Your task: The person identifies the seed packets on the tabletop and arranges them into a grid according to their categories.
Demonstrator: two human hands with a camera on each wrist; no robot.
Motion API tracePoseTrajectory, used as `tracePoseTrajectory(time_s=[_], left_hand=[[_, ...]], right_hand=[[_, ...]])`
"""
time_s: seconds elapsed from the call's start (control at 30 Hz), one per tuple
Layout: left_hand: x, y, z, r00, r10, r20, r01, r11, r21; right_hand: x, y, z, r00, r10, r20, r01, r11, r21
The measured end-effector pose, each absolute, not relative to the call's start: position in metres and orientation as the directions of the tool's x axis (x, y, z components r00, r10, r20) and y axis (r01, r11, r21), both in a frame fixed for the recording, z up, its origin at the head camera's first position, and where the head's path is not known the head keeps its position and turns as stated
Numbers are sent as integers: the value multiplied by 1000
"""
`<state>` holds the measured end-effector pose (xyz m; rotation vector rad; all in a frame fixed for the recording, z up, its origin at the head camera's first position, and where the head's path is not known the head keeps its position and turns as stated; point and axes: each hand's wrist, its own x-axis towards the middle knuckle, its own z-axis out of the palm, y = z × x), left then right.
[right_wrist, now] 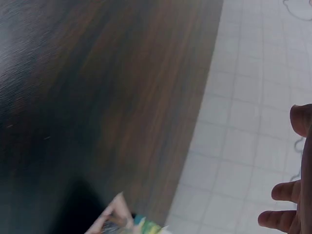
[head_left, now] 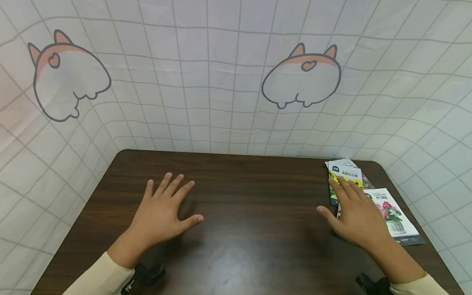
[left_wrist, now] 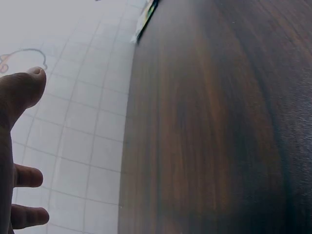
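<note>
Several packets with flower pictures lie at the right side of the brown table [head_left: 250,196]; the yellow-flower packet [head_left: 353,172] is farther back, the pink-flower packet [head_left: 400,219] nearer. The right hand [head_left: 357,217] is over their left part, its fingers straight and spread, holding nothing. The left hand [head_left: 158,215] is above the left part, equally wide and without any object. Behind the table is a white cloth [head_left: 228,90] with grey squares.

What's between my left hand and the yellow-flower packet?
Only bare tabletop lies between the left hand and the yellow-flower packet, as the head view shows; the right hand partly covers the packet.
</note>
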<state>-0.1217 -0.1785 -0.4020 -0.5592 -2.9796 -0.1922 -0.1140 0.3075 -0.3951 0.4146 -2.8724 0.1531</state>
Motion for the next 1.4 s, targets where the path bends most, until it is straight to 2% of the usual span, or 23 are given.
tracePoseTrajectory(time_s=[0.2,0.67,0.87,1.13,1.4], left_hand=[[-119,-182,-412,-927,354,126,369,921,122],[-110,-183,-433,-919,371,132,389,908,156],[-109,-182,-438,-917,381,118,397,901,175],[-107,-181,-444,-915,395,86,404,894,193],[-107,-178,-450,-912,403,76,410,888,209]], right_hand=[[-108,324,-410,-949,-223,223,-248,964,-93],[-97,346,-457,-980,-181,82,-194,963,-187],[-96,353,-467,-984,-175,42,-180,966,-183],[-95,361,-474,-974,-207,91,-218,966,-136],[-98,362,-475,-979,-200,37,-203,974,-100]])
